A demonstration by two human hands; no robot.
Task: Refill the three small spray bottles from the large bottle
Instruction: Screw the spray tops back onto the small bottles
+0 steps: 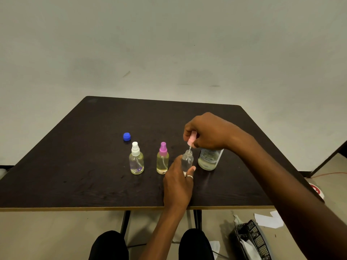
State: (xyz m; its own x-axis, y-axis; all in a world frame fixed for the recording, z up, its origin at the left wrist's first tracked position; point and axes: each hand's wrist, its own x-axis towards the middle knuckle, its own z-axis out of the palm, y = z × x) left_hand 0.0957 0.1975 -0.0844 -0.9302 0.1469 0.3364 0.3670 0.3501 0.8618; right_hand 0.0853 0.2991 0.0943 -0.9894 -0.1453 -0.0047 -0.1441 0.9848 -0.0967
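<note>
Dark wood-grain table (75, 166) carries everything we work with. At its 3 o'clock side the large bottle (209, 159) stands upright, partly behind our right hand (208, 131), which pinches the pale pink spray top (191, 140) with its tube dipping into the open bottle (187, 160). Our left hand (178, 182) wraps that bottle from 6 o'clock. At 9 o'clock from it stand 2 capped bottles: the purple-topped bottle (162, 158), then the white-topped bottle (136, 159). A blue cap (127, 136) lies at 11 o'clock of the latter.

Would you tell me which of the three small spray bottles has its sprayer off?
The rightmost small bottle, steadied by the left hand; the white-topped bottle and purple-topped bottle are capped.
</note>
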